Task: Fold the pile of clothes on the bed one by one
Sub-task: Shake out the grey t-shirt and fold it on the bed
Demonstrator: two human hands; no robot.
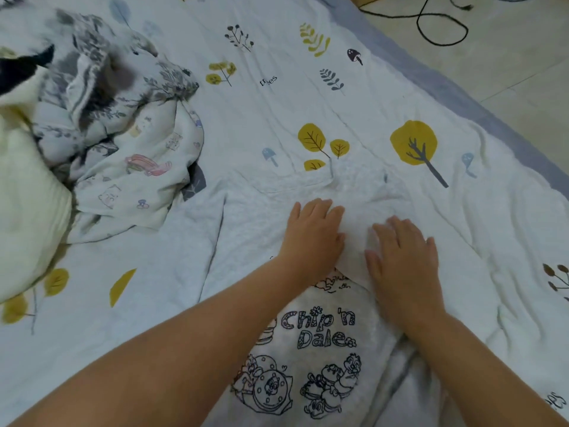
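Head view, shirt: a white shirt (311, 343) with a "Chip 'n Dale" drawing lies flat on the bed (277, 103), directly in front of the person, its long axis running away from the body toward the far edge.
Head view, folded part: the far part of the shirt looks turned back over itself, making a white flap (357, 211) under both hands; the white cloth on the white sheet makes the edges hard to follow, so this is probably a fold and not certain.
Left hand: the left hand (314, 232) lies flat, fingers straight and close together, pressing on the flap.
Right hand: the right hand (403, 254) lies flat beside it, fingers a little spread, also pressing; it holds nothing.
Which hand is nearer: both rest on the shirt, the right hand nearer to its right edge.
Pile: the unfolded clothes (117, 134) are heaped well apart at the far left, closer to the left hand.
Next move, my judgement: smooth the flap, then fold along the long axis.
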